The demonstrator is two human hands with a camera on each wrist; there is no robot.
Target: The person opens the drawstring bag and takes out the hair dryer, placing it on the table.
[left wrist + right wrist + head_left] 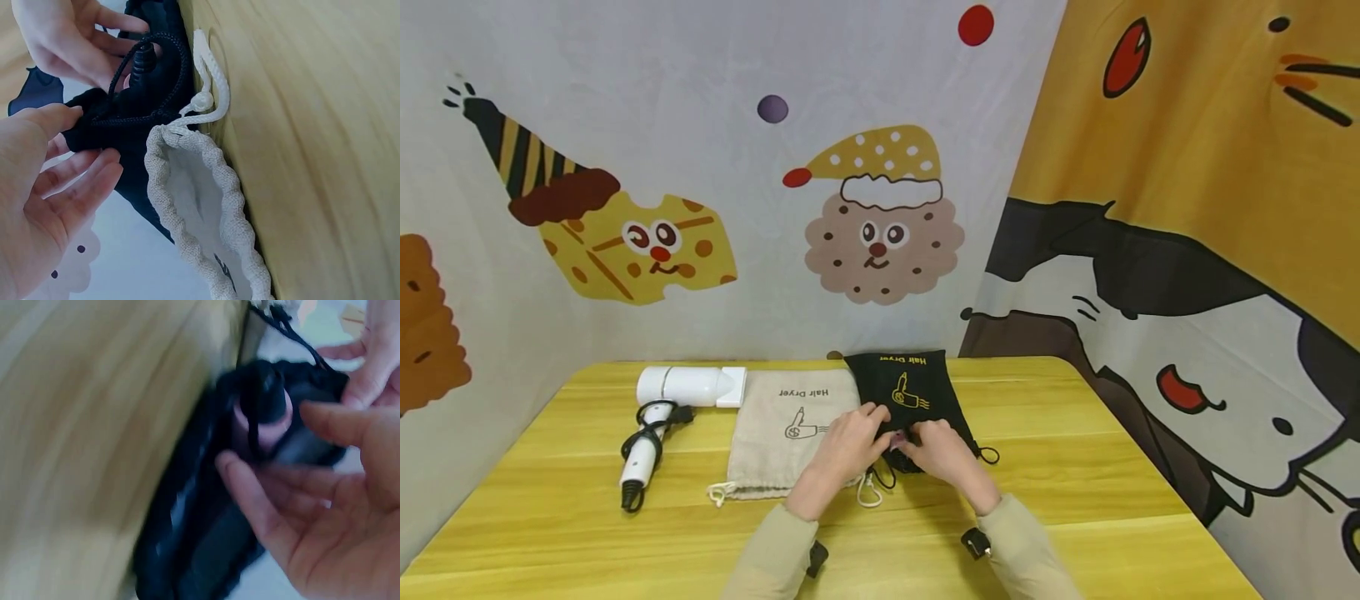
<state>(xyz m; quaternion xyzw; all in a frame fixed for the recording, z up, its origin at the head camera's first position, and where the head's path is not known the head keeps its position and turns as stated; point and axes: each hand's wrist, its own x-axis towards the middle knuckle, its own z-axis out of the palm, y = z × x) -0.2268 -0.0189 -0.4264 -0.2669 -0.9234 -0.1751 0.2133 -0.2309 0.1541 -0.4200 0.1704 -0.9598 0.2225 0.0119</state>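
Note:
A black drawstring bag [936, 392] printed "Hair Dryer" lies at the back of the table. My left hand [850, 437] pinches the rim of its mouth between thumb and fingers. From that mouth shows the pink handle end of a hair dryer [269, 434], topped by a black cord sleeve; the rest is hidden inside the bag. My right hand [942, 450] has its thumb and fingers round this handle end, at the bag's opening. A beige drawstring bag [760, 454] lies flat to the left, partly under the left hand.
Left of the beige bag lies a white hair dryer [692, 387], its black cord [643, 433] wound round the handle. White drawstring loops [870, 492] stick out from the beige bag. A cartoon-printed cloth [700, 125] hangs behind the wooden table [587, 550].

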